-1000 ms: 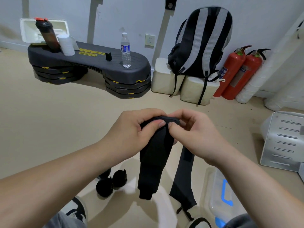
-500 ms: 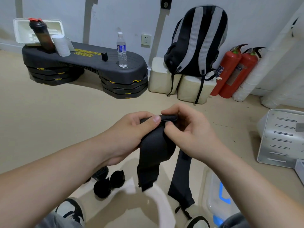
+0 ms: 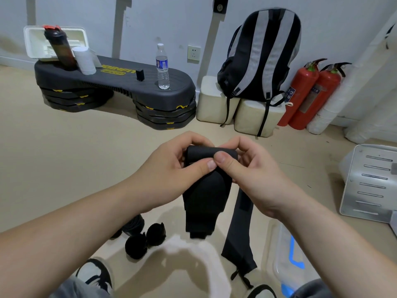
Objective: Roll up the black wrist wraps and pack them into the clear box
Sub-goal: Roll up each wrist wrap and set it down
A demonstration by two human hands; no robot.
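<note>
A black wrist wrap (image 3: 206, 190) hangs in front of me, its top end curled into a small roll. My left hand (image 3: 169, 175) pinches the roll from the left and my right hand (image 3: 249, 175) from the right, thumbs meeting on its front. A longer narrow tail (image 3: 238, 239) hangs down to the floor at the right. Three rolled black wraps (image 3: 144, 235) lie on the floor at lower left. The clear box (image 3: 287, 257) with a blue latch sits on the floor at lower right, partly hidden by my right forearm.
A black step platform (image 3: 120, 82) at the back carries a water bottle (image 3: 162, 67), a shaker and a cup. A striped backpack (image 3: 262, 57) rests on white boxes beside two red fire extinguishers (image 3: 309, 93). A grey metal panel (image 3: 369, 181) lies at right. My shoes show at the bottom.
The roll at the wrap's top has grown thicker and now faces me. The hanging part has become shorter. Both hands stayed at about the same place.
</note>
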